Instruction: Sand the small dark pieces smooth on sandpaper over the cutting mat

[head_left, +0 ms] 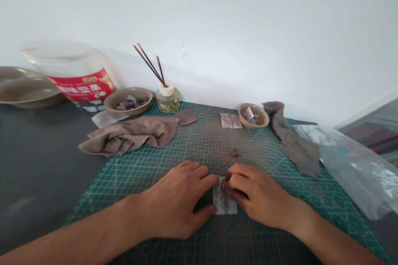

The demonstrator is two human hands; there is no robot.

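A small whitish square sheet (230,207) with brownish streaks lies on the green cutting mat (149,198). My left hand (183,201) rests at the sheet's left side, thumb and index finger apart, their tips on its edge. My right hand (258,196) is at the upper right of the sheet, fingers curled and pinched together over the streaks; whatever they hold is too small to make out. Just beyond, a small dark clump (234,152) sits on the mat.
Brown cloth (133,134), a bowl of dark pieces (129,101), a reed diffuser (168,98) and a large jar (77,78) stand left. A streaked square (231,121), small bowl (253,116), grey cloth strip (295,149) and plastic bag (354,169) lie right.
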